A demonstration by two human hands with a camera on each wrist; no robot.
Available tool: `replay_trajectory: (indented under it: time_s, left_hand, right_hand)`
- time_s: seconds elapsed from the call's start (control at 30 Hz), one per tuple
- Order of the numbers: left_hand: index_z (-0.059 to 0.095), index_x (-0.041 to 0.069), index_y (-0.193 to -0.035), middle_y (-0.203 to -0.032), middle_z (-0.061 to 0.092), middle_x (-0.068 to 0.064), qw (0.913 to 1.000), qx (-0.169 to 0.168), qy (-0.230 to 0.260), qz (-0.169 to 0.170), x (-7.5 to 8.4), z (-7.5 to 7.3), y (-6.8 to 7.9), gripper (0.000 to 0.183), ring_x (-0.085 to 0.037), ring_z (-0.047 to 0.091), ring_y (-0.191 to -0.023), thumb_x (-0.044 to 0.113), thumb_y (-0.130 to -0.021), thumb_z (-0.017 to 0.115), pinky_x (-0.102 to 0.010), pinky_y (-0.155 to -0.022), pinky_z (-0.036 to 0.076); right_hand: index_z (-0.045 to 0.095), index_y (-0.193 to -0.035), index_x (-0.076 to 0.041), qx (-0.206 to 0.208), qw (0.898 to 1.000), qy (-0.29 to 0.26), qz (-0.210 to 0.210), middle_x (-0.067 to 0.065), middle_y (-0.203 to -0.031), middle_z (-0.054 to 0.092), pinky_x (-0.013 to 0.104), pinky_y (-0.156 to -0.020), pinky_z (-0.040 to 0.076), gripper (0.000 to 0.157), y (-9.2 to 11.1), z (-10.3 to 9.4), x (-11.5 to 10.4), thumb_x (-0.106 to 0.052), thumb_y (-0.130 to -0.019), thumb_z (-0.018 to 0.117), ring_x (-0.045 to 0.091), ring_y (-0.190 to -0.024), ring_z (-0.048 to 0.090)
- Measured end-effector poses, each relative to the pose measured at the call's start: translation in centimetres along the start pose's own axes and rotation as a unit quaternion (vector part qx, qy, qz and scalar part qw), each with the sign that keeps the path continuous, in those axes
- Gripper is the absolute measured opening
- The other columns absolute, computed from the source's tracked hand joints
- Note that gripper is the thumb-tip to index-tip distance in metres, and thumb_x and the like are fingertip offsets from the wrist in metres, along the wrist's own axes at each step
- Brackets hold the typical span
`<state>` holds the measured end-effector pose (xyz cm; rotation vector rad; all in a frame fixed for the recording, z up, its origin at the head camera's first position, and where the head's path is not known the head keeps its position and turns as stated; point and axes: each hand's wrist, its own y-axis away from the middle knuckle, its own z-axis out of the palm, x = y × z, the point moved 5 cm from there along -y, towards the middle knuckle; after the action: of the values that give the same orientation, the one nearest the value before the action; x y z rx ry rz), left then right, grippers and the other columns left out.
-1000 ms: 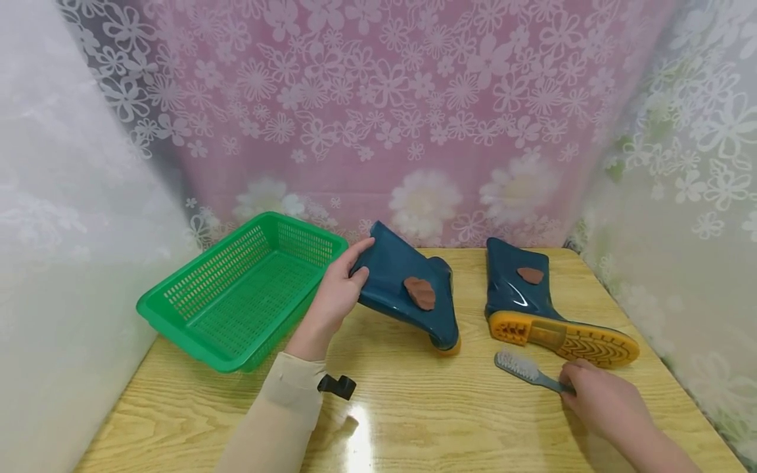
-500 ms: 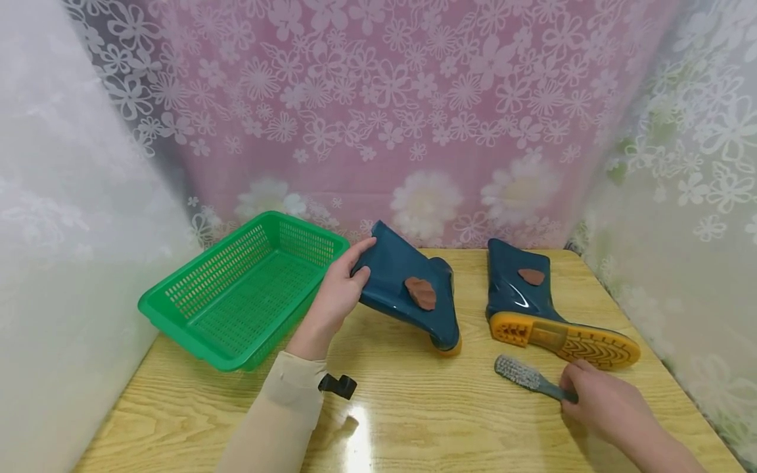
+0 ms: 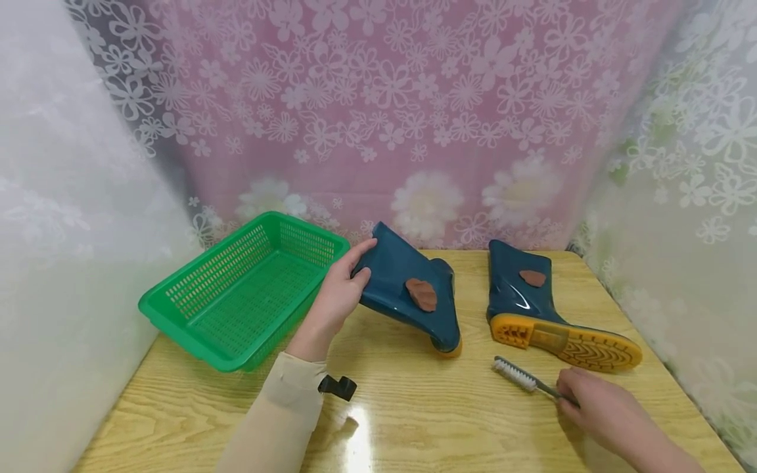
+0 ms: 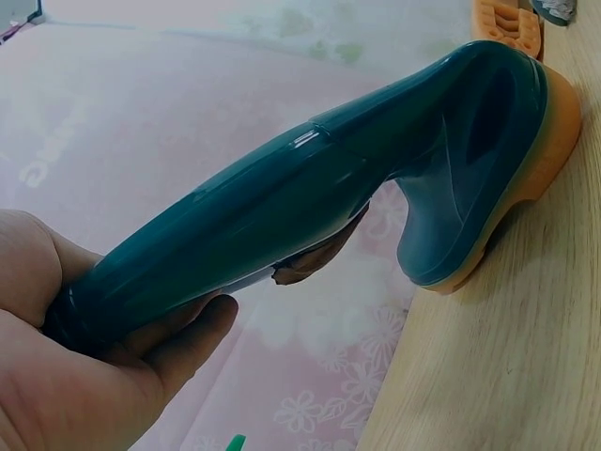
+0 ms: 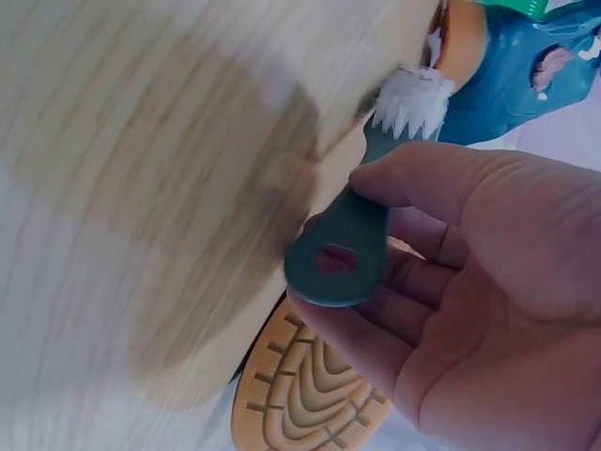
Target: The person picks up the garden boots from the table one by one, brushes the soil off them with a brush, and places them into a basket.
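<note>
A dark blue rubber boot [image 3: 384,272] with a yellow sole leans at a slant in mid-table, its top edge gripped by my left hand [image 3: 336,289]. The left wrist view shows the thumb and fingers around the boot's shaft [image 4: 272,207]. On the shaft's side sticks a reddish-brown lump [image 3: 422,295]. At the right, my right hand [image 3: 603,407] pinches the handle of a small grey brush [image 3: 537,385], whose white bristles face sideways toward me. Up close, the handle [image 5: 362,230] has a hole near its end, with thumb and fingers on either side.
A second blue boot [image 3: 508,282] lies on its side at the right, its yellow sole facing me and a brown lump [image 3: 532,278] on its shaft. A green plastic basket [image 3: 242,364] stands at the left. Patterned curtains [image 3: 378,131] enclose the wooden table [image 3: 437,420].
The brush has turned in my right hand, its bristles swinging from facing up to facing sideways. My left hand and both boots stay put.
</note>
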<state>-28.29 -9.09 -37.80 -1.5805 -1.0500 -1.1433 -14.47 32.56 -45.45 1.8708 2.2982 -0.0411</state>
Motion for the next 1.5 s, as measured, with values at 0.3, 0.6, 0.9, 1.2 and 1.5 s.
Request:
replay_trajectory:
  time_s: [0.3, 0.6, 0.9, 1.2, 1.5]
  left_hand:
    - [0.047, 0.028, -0.170, -0.181, 0.027, -0.002, 1.0000, 0.004, 0.000, 0.000, 0.3, 0.0, -0.1, 0.056, -0.026, 0.020, -0.168, 0.005, -0.118, 0.047, -0.056, -0.131, 0.028]
    - [0.047, 0.028, -0.169, -0.181, 0.027, -0.003, 1.0000, 0.002, 0.005, 0.000, 0.4, 0.2, -0.2, 0.056, -0.026, 0.021, -0.168, 0.005, -0.118, 0.047, -0.056, -0.131, 0.029]
    - [0.047, 0.029, -0.169, -0.181, 0.028, 0.000, 1.0000, 0.006, 0.003, -0.007, 0.0, 0.1, 0.0, 0.056, -0.026, 0.022, -0.168, 0.005, -0.118, 0.048, -0.056, -0.130, 0.030]
    - [0.048, 0.031, -0.169, -0.181, 0.028, 0.001, 0.9999, 0.011, 0.003, -0.009, -0.3, 0.0, 0.1, 0.056, -0.025, 0.021, -0.168, 0.006, -0.119, 0.048, -0.056, -0.131, 0.029]
    - [0.049, 0.031, -0.168, -0.180, 0.028, 0.002, 0.9999, 0.009, 0.004, -0.011, 0.0, 0.0, 0.0, 0.056, -0.024, 0.021, -0.168, 0.006, -0.118, 0.048, -0.053, -0.116, 0.039]
  right_hand:
    - [0.055, -0.103, -0.013, 0.027, 0.998, -0.041, -0.038, -0.008, -0.077, 0.054, 0.027, -0.055, 0.038, 0.025, -0.3, -0.9, -0.9, 0.004, -0.100, 0.072, 0.003, -0.059, 0.040]
    - [0.067, -0.150, -0.007, 0.086, 0.995, 0.014, -0.055, -0.008, -0.101, 0.069, 0.030, -0.060, 0.048, 0.061, -0.3, -2.1, -1.4, 0.013, -0.093, 0.074, 0.013, -0.082, 0.060]
    - [0.061, -0.156, -0.002, 0.206, 0.975, -0.027, -0.083, 0.012, -0.114, 0.072, 0.052, -0.078, 0.059, 0.056, -1.3, -4.3, -2.8, 0.003, -0.102, 0.074, 0.034, -0.096, 0.067]
    - [0.062, -0.158, -0.007, 0.268, 0.957, -0.059, -0.096, 0.013, -0.115, 0.074, 0.040, -0.067, 0.047, 0.060, -4.2, -6.4, -5.1, 0.009, -0.101, 0.074, 0.026, -0.086, 0.061]
    - [0.066, -0.156, -0.016, 0.303, 0.933, -0.154, -0.119, 0.009, -0.118, 0.075, 0.029, -0.057, 0.040, 0.057, -7.5, -7.8, -8.8, 0.007, -0.104, 0.071, 0.022, -0.080, 0.067]
